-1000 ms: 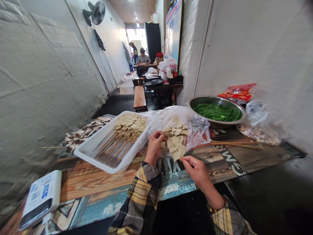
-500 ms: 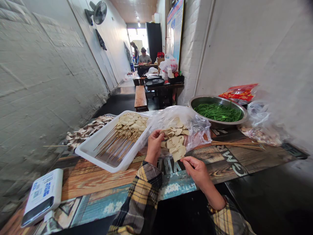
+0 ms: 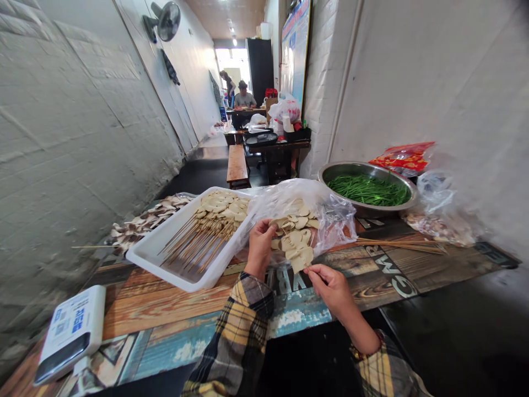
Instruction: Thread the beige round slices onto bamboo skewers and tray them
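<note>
My right hand (image 3: 330, 284) pinches the lower end of a thin wooden skewer. Several flat, pale beige slices (image 3: 298, 251) are threaded on it, and they hide most of the stick. Just left of it, my left hand (image 3: 261, 245) is closed, its thumb and fingertips on the edge of another beige slice (image 3: 278, 223). Behind both hands lies an open clear plastic bag (image 3: 285, 196) with more of these slices at its mouth. A white tray (image 3: 182, 282) to the left holds rows of skewers (image 3: 210, 242) loaded with the same slices.
Loose bamboo skewers (image 3: 397, 246) lie on the right of the patterned table (image 3: 165, 309). A steel bowl (image 3: 370, 208) of green stalks stands behind them, beside plastic bags (image 3: 438, 190). Grey-white mushroom pieces (image 3: 140, 226) lie left of the tray. A white device (image 3: 72, 333) sits front left.
Hardly anything differs. Both hands keep their places and grips, and the whole view shifts very slightly.
</note>
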The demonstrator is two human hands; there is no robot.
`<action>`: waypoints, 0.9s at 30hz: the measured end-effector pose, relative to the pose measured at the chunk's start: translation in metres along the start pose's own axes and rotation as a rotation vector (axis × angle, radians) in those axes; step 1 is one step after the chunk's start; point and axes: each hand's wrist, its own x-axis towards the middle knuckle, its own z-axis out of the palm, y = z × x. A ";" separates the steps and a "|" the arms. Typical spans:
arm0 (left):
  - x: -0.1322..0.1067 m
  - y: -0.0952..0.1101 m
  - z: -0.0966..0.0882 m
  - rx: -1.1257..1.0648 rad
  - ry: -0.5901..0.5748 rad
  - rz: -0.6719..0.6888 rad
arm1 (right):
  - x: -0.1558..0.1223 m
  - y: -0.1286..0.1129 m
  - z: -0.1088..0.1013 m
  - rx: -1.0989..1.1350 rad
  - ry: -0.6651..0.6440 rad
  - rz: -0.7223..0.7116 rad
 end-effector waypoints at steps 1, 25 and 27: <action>0.000 0.000 0.000 -0.002 0.002 0.002 | 0.000 0.000 0.000 -0.005 0.000 -0.002; -0.007 0.011 0.006 0.146 -0.044 0.032 | 0.002 -0.002 0.002 0.014 0.026 0.025; -0.008 0.013 0.007 0.151 -0.057 0.033 | 0.002 -0.002 0.002 0.011 0.023 0.024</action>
